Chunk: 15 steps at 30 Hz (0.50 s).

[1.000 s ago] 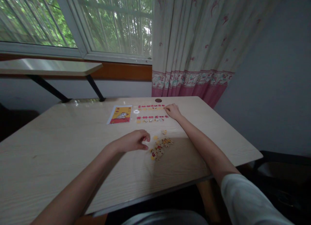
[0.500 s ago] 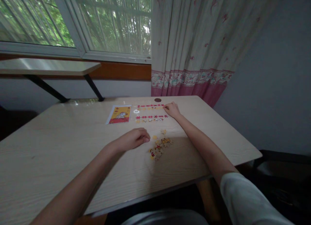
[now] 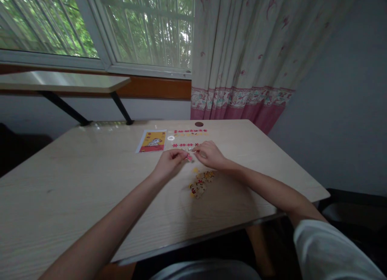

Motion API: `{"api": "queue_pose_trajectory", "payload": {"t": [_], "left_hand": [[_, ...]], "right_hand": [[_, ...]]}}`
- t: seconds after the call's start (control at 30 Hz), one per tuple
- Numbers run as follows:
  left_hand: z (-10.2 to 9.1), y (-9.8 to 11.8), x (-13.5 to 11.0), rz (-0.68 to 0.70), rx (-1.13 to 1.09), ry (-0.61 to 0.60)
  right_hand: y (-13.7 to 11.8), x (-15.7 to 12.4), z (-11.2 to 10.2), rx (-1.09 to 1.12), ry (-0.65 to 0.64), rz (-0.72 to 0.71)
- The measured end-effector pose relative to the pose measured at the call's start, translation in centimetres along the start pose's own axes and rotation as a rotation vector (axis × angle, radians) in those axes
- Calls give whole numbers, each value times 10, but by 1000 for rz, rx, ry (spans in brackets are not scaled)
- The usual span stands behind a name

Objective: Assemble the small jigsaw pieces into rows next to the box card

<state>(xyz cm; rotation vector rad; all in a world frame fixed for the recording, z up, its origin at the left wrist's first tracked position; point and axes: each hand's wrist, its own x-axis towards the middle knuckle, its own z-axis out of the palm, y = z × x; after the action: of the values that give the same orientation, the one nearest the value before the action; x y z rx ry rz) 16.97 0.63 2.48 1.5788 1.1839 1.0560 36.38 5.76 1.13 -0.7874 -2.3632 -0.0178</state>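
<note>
Head view shows the left hand (image 3: 171, 162) pinching a pink puzzle piece (image 3: 189, 157) over the desk (image 3: 127, 199), between both hands and beyond the loose pile (image 3: 198, 188); whether the right hand (image 3: 210, 155), near the lower row (image 3: 182, 145), grips anything cannot be told.

The pale wood-grain counter (image 3: 90, 183) bore a yellow-and-red picture card (image 3: 153, 142) — flat, beside rows of puzzle pieces (image 3: 190, 145) — and a loose heap of more pieces (image 3: 200, 182) nearer its front edge.
</note>
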Motion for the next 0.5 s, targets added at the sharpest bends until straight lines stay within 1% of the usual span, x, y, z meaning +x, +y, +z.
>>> {"api": "queue_pose_trajectory", "payload": {"t": [0.1,0.13,0.3,0.5], "left_hand": [[3,1,1,-46,-89,107],[4,1,0,-51,-98,110],[10,4,-2,-46,-62,54],[12,5,-4,-42,-82,-29]], "right_hand": [[-15,-5,-5,56,20,-27],[-18,-6,-7,73,33,-31],[-27,-12,-7,100,110,-50],[-25,-17,-3,88,91,19]]}}
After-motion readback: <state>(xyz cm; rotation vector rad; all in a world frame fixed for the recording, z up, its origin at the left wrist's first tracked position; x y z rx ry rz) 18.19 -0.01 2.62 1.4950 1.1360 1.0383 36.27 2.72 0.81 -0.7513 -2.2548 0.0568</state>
